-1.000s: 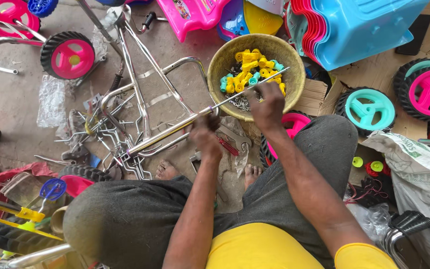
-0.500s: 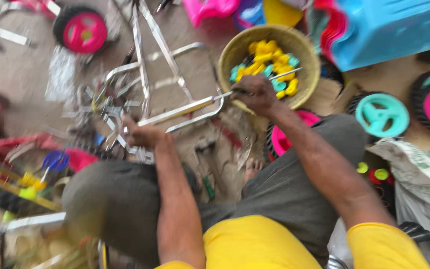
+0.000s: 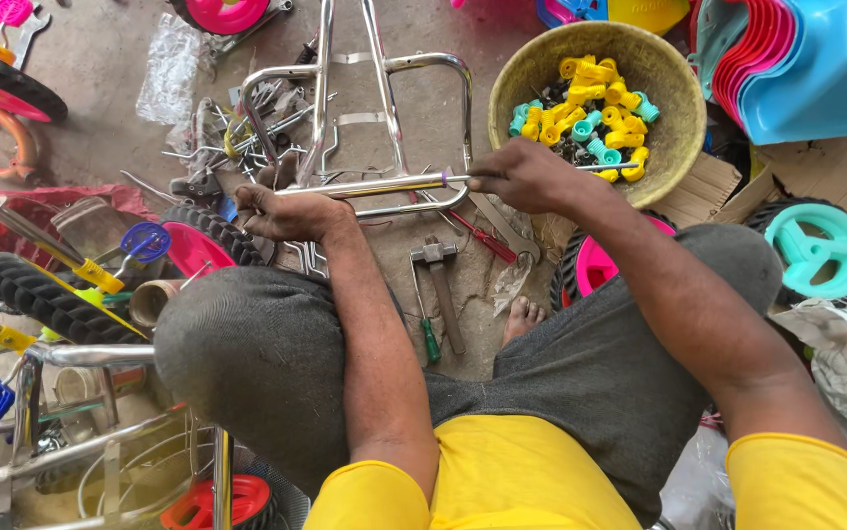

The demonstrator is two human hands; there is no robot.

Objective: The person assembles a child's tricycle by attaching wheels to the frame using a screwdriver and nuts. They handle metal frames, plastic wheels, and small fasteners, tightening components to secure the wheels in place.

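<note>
I sit on the floor over a chrome tube frame [image 3: 384,69]. My left hand [image 3: 286,211] grips the left end of a chrome tube [image 3: 365,185] that runs level in front of me. My right hand [image 3: 527,177] is closed on a thin metal rod [image 3: 600,168] entering the tube's right end. The rod's far end reaches over a round woven basket [image 3: 664,147] that holds several yellow and teal plastic caps [image 3: 581,108].
A hammer [image 3: 440,285], a green-handled screwdriver [image 3: 426,329] and a wrench [image 3: 502,226] lie on the floor between my knees. Pink wheels [image 3: 198,245], a teal wheel [image 3: 816,250], stacked plastic seats [image 3: 796,59] and loose metal rods [image 3: 237,137] surround me.
My left hand slid left along the tube and my right hand drew back from the basket to the tube's right end. The view has shifted down and closer.
</note>
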